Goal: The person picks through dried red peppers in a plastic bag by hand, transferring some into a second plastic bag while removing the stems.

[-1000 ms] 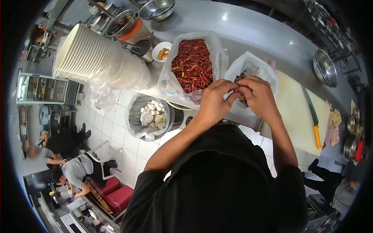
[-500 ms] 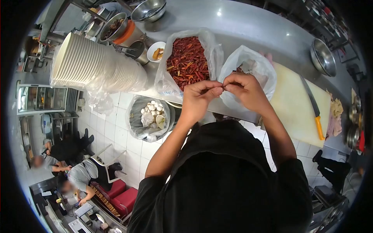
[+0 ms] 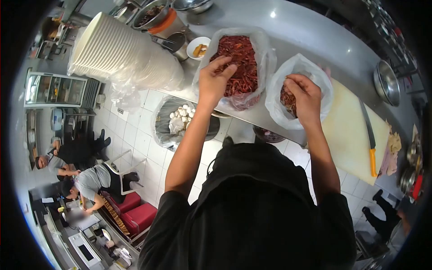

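Observation:
Dried red chilies (image 3: pixel 240 76) fill a clear plastic bag (image 3: pixel 265 54) on the steel counter. Over their left side is my left hand (image 3: pixel 212 83), thumb and fingers apart, with nothing visible in it. My right hand (image 3: pixel 308 96) is above a white plastic bag (image 3: pixel 275 101) standing to the right. Its thumb and fingers are pinched together, and whatever they may hold is too small to make out. Inside that white bag lie reddish-brown chili pieces (image 3: pixel 288 102), partly hidden by the hand.
A cutting board (image 3: pixel 344 135) with a yellow-handled knife (image 3: pixel 370 135) lies at right, near a steel bowl (image 3: pixel 387 83). Stacked white containers (image 3: pixel 121 54) and a small bowl (image 3: pixel 198 48) stand left. Below the counter edge is a lined bin (image 3: pixel 163 126). Other people (image 3: pixel 92 180) are at lower left.
My hands were together, pinching a small dark piece between the bags. They have separated: the left moved over the chilies and opened, the right stayed pinched over the white bag.

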The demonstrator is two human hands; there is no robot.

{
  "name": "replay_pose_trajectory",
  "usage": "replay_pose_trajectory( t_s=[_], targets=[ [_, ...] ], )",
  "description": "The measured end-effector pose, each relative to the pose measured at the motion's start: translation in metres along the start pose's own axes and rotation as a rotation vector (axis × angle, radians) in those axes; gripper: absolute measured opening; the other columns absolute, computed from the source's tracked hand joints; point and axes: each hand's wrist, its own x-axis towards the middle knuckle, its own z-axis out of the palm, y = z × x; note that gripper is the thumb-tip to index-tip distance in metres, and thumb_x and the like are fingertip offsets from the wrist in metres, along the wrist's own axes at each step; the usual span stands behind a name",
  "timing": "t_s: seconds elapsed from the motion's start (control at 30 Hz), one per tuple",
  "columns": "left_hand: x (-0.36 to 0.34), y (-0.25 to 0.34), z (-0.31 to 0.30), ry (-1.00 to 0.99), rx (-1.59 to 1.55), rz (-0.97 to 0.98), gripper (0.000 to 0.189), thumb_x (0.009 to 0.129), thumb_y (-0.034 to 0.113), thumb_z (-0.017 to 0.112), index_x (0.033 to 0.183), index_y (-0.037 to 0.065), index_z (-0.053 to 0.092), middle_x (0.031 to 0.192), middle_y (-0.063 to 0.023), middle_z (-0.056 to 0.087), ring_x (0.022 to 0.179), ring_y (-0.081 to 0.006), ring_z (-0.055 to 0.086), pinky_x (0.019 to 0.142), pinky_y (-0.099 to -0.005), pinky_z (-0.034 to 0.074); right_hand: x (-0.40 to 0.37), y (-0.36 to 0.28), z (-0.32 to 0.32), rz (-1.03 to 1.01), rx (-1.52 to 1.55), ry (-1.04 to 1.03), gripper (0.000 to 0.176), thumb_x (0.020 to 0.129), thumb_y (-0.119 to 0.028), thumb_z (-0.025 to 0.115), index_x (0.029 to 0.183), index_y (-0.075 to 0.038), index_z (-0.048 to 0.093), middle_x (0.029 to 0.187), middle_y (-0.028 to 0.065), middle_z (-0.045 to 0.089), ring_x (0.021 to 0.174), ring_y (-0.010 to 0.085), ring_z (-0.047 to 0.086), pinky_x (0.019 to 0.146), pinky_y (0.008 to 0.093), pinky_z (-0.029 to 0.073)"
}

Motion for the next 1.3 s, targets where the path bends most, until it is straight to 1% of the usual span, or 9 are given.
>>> replay_pose_trajectory(
  t_s=[0.1,0.27,0.3,0.4,0.5,0.67,0.77,0.87,1.3],
  targets=[
    [-0.01,0.016,-0.038,0.081,-0.5,-0.199,0.049,0.103,0.03,0.056,0.134,-0.007,0.054,0.133,-0.0188,0.06,0.126,-0.029,0.055,0.106,-0.0418,0.044,-0.011,-0.017,0.016,-0.163,-0.017,0.158,0.014,0.09,-0.004,0.071,0.102,0.002,0.071,0.085,0.0016,0.068,0.076,0.0069,0.06,0.069,0.0212,0.048],
    [-0.056,0.034,-0.108,0.413,-0.379,-0.094,0.049,0.104,0.035,0.051,0.128,-0.007,0.058,0.126,-0.018,0.063,0.118,-0.027,0.059,0.1,-0.0407,0.047,-0.042,-0.05,0.097,-0.53,0.095,0.188,0.011,0.091,-0.002,0.068,0.101,0.002,0.069,0.091,0.005,0.068,0.076,0.0078,0.06,0.069,0.0218,0.048],
    [-0.063,0.03,-0.119,0.493,-0.385,-0.062,0.043,0.102,0.033,0.056,0.121,-0.005,0.064,0.119,-0.015,0.068,0.111,-0.0232,0.063,0.094,-0.0368,0.05,-0.054,-0.046,0.12,-0.455,0.144,0.09,0.007,0.091,0.0,0.066,0.097,0.001,0.067,0.091,0.0063,0.067,0.078,0.0102,0.061,0.07,0.0246,0.049],
    [-0.08,0.027,-0.143,0.594,-0.342,-0.054,0.039,0.103,0.03,0.056,0.12,-0.005,0.064,0.115,-0.0155,0.069,0.108,-0.0217,0.064,0.089,-0.0358,0.051,-0.059,0.009,0.208,-0.895,-0.054,-0.176,0.014,0.081,0.004,0.063,0.095,0.002,0.063,0.091,0.0148,0.064,0.082,0.0306,0.062,0.074,0.0396,0.05],
    [-0.102,0.008,-0.165,0.592,-0.292,-0.125,0.038,0.102,0.028,0.058,0.122,-0.005,0.063,0.117,-0.0157,0.068,0.106,-0.0205,0.063,0.088,-0.0349,0.05,-0.058,0.048,0.237,-0.444,-0.879,-0.887,0.015,0.072,0.004,0.063,0.086,0.001,0.068,0.084,0.0165,0.067,0.082,0.0361,0.064,0.075,0.042,0.051],
    [-0.16,-0.033,-0.201,0.565,-0.16,-0.242,0.035,0.1,0.023,0.062,0.122,-0.004,0.065,0.111,-0.0126,0.07,0.098,-0.0162,0.064,0.085,-0.0303,0.05,-0.049,0.025,0.133,-0.53,-0.554,-0.348,0.01,0.079,-0.001,0.065,0.086,0.002,0.07,0.085,0.0173,0.068,0.081,0.0323,0.067,0.075,0.0387,0.052],
    [-0.184,-0.063,-0.211,0.537,-0.156,-0.305,0.03,0.099,0.019,0.064,0.118,-0.004,0.067,0.105,-0.0094,0.071,0.09,-0.0132,0.064,0.08,-0.0276,0.051,-0.009,0.034,0.024,-0.402,-0.963,0.076,0.017,0.076,-0.009,0.066,0.09,-0.005,0.075,0.09,0.0186,0.071,0.087,0.0361,0.069,0.082,0.0447,0.054],
    [-0.185,-0.074,-0.207,0.442,-0.141,-0.337,0.026,0.097,0.014,0.066,0.116,-0.004,0.068,0.1,-0.0079,0.071,0.089,-0.0125,0.064,0.08,-0.0271,0.051,-0.001,0.042,-0.047,-0.145,-1.37,0.104,0.022,0.074,-0.005,0.065,0.092,-0.008,0.077,0.092,0.0174,0.072,0.089,0.037,0.068,0.085,0.0446,0.054],
    [-0.129,-0.009,-0.115,0.027,-0.257,-0.164,0.018,0.095,0.006,0.068,0.11,-0.002,0.071,0.096,-0.0032,0.07,0.086,-0.008,0.062,0.08,-0.0215,0.048,-0.001,0.077,-0.05,-0.126,-1.238,0.019,0.029,0.078,-0.013,0.074,0.106,-0.006,0.075,0.105,0.0212,0.065,0.101,0.0369,0.064,0.092,0.0425,0.05]
  ],
)
